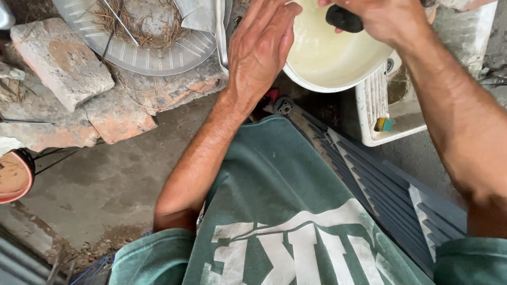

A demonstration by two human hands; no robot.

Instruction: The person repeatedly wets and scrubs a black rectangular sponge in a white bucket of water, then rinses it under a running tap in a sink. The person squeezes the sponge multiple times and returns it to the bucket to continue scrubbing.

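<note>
A round white bowl [327, 63] with cloudy pale liquid sits at the top centre. My left hand [259, 47] lies flat against the bowl's left rim, fingers together and extended upward. My right hand [385, 18] reaches over the bowl from the right and grips a small dark lump [343, 18] above the liquid. My green shirt fills the lower middle of the view.
A white slotted plastic tray [380, 113] holding a small green and yellow piece stands right of the bowl. Broken bricks [63, 63] and a round grille [153, 50] with dry grass lie at top left. A dark blue slatted panel [380, 190] slopes below. An orange-rimmed dish [13, 177] sits at far left.
</note>
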